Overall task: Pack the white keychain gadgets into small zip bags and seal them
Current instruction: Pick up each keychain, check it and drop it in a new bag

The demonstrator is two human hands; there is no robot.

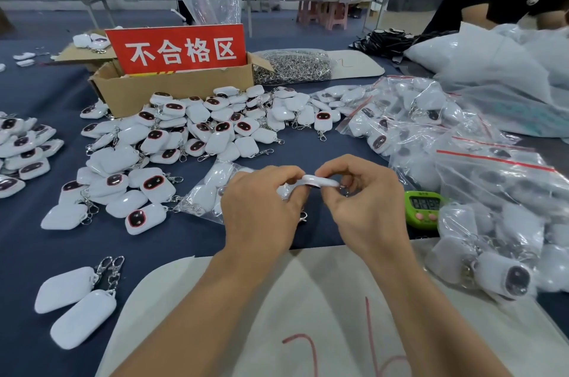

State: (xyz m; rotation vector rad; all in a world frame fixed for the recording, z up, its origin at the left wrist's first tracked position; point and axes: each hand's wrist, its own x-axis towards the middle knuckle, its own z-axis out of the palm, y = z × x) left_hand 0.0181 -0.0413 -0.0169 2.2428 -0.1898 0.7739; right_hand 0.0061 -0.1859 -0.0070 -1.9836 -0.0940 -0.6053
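My left hand [261, 207] and my right hand [366, 207] meet above the blue table and both pinch one white keychain gadget [320, 182], seen edge-on between the fingertips. Its metal clip pokes out by my right fingers. Behind my left hand lies a clear zip bag [206, 192] with several gadgets inside. A large loose pile of white gadgets [200, 127] with dark red-rimmed faces spreads across the middle of the table. Two more gadgets [75, 306] lie face down at the near left.
A cardboard box [147, 93] with a red sign stands behind the pile. Filled zip bags [492, 192] heap up on the right beside a green timer [423, 207]. A bag of metal clips [292, 67] lies at the back. Another person stands far right.
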